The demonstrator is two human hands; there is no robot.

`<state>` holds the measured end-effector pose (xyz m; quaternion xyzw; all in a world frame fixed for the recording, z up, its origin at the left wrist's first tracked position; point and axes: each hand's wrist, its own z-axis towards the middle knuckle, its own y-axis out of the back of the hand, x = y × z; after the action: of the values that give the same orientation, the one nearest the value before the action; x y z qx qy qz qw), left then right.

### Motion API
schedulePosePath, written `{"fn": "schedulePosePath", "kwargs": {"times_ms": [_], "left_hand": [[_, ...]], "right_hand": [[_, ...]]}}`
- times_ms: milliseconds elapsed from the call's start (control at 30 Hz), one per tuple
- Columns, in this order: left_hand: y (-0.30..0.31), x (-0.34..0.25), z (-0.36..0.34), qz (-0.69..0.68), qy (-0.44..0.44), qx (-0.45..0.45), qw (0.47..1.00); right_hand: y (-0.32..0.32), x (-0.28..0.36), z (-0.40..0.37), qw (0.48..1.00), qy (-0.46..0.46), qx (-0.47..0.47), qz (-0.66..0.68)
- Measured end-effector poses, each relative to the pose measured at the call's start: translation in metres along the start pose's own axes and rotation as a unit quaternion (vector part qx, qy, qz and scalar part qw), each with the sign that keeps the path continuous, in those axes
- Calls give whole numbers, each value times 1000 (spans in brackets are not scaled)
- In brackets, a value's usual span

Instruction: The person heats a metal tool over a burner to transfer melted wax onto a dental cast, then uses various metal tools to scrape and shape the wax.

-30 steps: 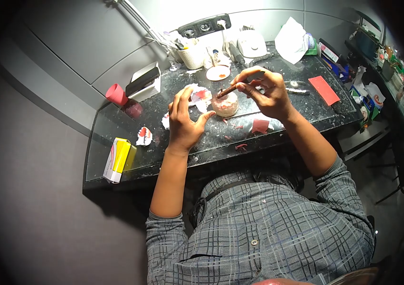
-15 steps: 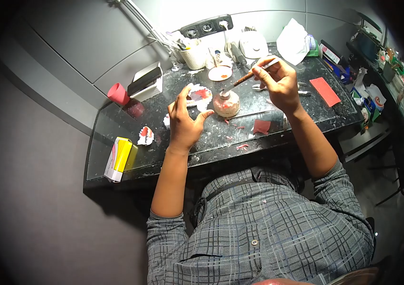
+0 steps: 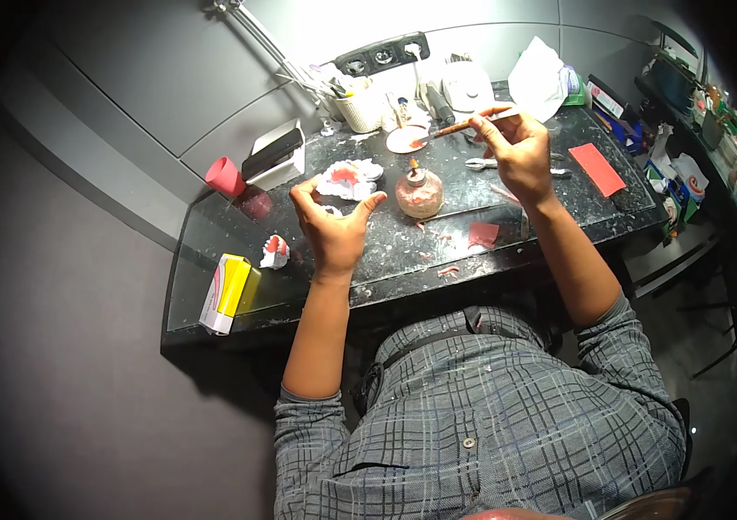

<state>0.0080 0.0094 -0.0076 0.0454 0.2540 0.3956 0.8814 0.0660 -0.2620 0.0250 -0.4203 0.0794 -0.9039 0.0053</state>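
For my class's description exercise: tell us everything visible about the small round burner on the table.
The burner is a squat, rounded vessel, apparently glass, mottled in pale pink; whether that is residue or contents, I cannot tell. A narrower, pale neck tops it, with a small orange flame above. It stands upright on the dark tabletop, between the left hand and right hand, touched by neither.

White glare on back wall [image 3: 498, 22], fisheye curvature, black corners, reflections on glossy desk [image 3: 386, 247]
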Motion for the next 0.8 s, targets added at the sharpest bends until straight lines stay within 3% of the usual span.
{"fn": "schedulePosePath", "kwargs": {"times_ms": [67,233,367,467,533,667,800], "left_hand": [[3,-7,1,25,64,-41,997],[2,-5,3,33,22,-113,993],[3,-5,1,60,3,-106,993],[2,-4,2,43,-16,-78,996],[1,-6,3,77,-74,-2,994],[-1,-12,3,6,-103,100,990],[-2,-15,2,-7,-103,113,988]], "right_hand": [[1,-2,1,1000,1,-7,15],[8,-4,5,997,-36,10,60],[9,-11,5,993,-85,29,72],[9,-10,5,990,-100,41,94],[7,-8,3,988,-105,43,101],[0,-3,-3,983,-94,106,121],[-7,-1,-9,981,-73,134,122]]}}
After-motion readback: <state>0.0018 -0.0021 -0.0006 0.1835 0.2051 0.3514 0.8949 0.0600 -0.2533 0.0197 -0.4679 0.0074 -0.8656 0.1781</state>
